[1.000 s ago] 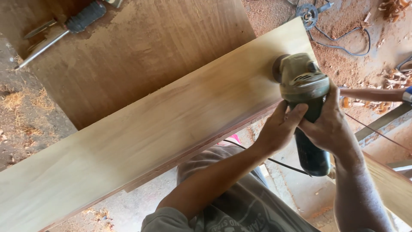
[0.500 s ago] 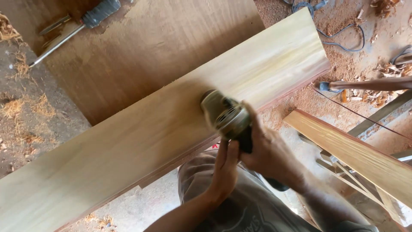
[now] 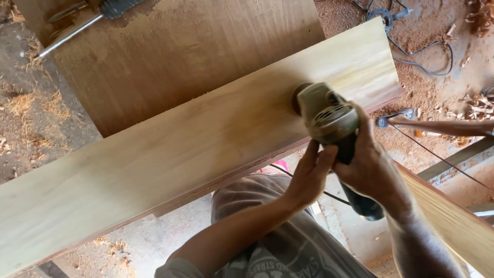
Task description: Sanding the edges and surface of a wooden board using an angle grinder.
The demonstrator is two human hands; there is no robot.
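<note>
- The right hand (image 3: 373, 167) is wrapped tight round the dark body of the sander (image 3: 329, 121); the left hand (image 3: 309, 177) closes on it from below, just under the head.
- The sander sits on the pale board (image 3: 170, 154), near its far right end, close to the near edge, disc down on the face.
- To my eye, doing this well means keeping the disc flat, pressing lightly and evenly, and running with the grain without lingering.
- Near that edge a tilt could round it over, so both hands should stay level.
- Both hands are behind the head, on the person's side; the cord (image 3: 309, 188) trails under the wrists.
- A darker panel (image 3: 180, 56) lies beyond, with a tool (image 3: 87, 18) on its corner.
</note>
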